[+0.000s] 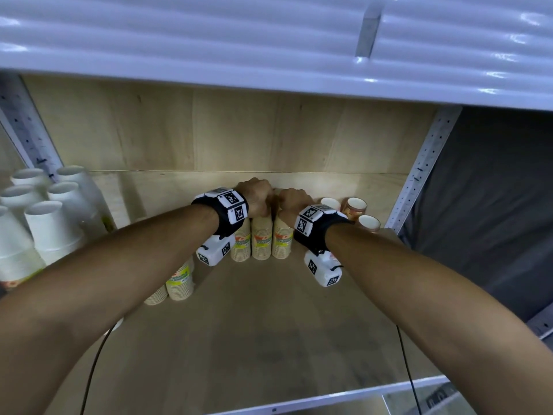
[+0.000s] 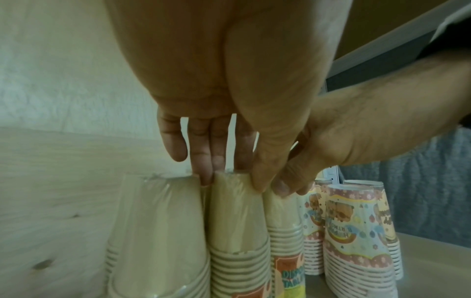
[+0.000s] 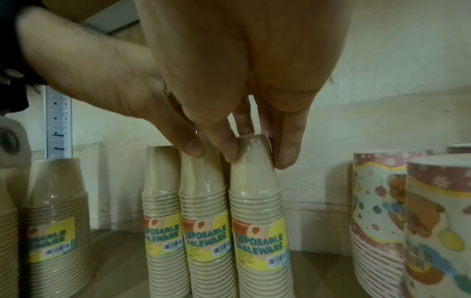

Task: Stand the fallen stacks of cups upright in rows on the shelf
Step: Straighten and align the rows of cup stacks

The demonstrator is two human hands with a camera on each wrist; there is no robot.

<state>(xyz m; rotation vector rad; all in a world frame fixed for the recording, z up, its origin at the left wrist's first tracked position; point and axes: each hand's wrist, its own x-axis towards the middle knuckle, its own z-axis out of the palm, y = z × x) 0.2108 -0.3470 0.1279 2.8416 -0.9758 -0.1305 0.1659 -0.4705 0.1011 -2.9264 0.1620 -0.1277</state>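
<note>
Three wrapped stacks of beige cups with "Disposable Tableware" labels stand upright side by side at the back of the wooden shelf [image 1: 269,324]. My left hand [image 1: 259,201] [image 2: 231,181] pinches the top of the middle stack [image 1: 261,241] [image 2: 237,217] [image 3: 203,201], thumb in front and fingers behind. The right stack [image 1: 282,241] [image 3: 257,201] has my right hand [image 1: 294,205] [image 3: 256,155] gripping its top. The left stack [image 1: 241,244] [image 3: 163,201] is untouched. All three stand rim down.
Bear-printed cup stacks [image 1: 356,206] [image 3: 377,201] stand upright at the back right. Two more beige stacks [image 1: 179,283] stand under my left forearm, white cup stacks [image 1: 45,220] at the far left. A white metal shelf [image 1: 269,40] hangs low overhead.
</note>
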